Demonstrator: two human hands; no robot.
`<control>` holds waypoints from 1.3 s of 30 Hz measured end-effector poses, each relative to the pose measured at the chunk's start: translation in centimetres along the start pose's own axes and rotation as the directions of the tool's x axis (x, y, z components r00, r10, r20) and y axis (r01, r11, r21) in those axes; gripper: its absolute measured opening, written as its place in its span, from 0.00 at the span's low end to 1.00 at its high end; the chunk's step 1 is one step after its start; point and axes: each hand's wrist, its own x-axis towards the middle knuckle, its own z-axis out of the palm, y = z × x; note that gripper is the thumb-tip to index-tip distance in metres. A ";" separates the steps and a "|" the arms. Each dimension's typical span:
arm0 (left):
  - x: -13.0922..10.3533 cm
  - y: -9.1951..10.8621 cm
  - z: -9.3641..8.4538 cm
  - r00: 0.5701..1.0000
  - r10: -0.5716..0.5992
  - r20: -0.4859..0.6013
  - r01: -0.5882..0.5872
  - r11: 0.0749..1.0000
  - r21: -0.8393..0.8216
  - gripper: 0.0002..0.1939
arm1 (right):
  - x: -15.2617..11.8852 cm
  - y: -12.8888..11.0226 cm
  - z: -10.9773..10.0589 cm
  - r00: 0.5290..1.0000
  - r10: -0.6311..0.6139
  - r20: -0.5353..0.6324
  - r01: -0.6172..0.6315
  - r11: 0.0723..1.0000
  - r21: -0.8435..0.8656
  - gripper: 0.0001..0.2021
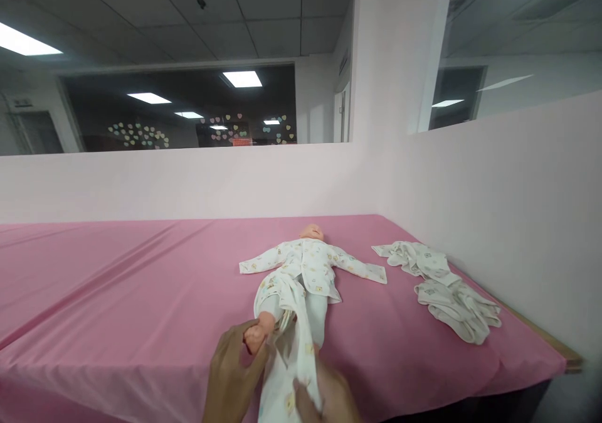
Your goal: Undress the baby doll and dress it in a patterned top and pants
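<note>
Presently | doll [301, 266] supine mid-sheet | left hand [232, 373] clamped on doll's foot [256, 336] | right hand [329, 398] pinching trousers [289, 341] below it | advice: keep leg steady, pull cloth evenly

No legible text anywhere.

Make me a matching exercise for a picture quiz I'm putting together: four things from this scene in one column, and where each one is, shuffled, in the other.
Things:
1. doll
2. spare clothes
3. left hand
4. right hand

Places:
A. grips the printed trousers
B. heaped near the wall
C. lies on its back on the pink sheet
D. holds the doll's foot

Pairs: 1-C, 2-B, 3-D, 4-A
</note>
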 end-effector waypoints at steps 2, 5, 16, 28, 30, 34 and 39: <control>-0.1 0.9 -0.1 0.996 -0.091 -0.011 0.090 0.992 -0.090 0.24 | 2.2 -2.0 -3.3 0.995 -0.025 -0.095 0.016 0.995 -0.095 0.18; -0.7 1.8 0.3 0.990 -0.136 -0.047 0.127 0.980 -0.153 0.21 | 6.9 -3.5 -8.2 0.965 -0.013 -0.262 -0.076 0.942 -0.326 0.14; -1.6 -0.4 1.0 0.971 -0.101 0.215 0.099 0.995 0.017 0.18 | 6.1 -1.9 -9.2 0.983 -0.116 -0.145 0.028 0.866 -0.499 0.23; 7.5 8.0 -0.3 0.850 0.352 0.391 -0.384 0.923 0.003 0.24 | 0.9 2.6 -8.8 0.990 0.096 0.101 -0.041 0.891 -0.452 0.25; 9.4 10.1 0.7 0.733 0.382 0.563 -0.507 0.859 0.076 0.26 | 1.2 3.3 -9.0 0.998 0.019 0.061 0.020 0.812 -0.583 0.20; 12.0 11.3 3.0 0.535 0.279 0.797 -0.657 0.731 0.185 0.29 | 1.7 4.0 -9.9 0.996 0.067 -0.055 -0.087 0.754 -0.651 0.10; 13.2 10.0 4.4 0.477 0.269 0.837 -0.766 0.593 0.246 0.29 | 1.7 3.7 -11.3 0.944 0.047 -0.327 -0.250 0.749 -0.613 0.16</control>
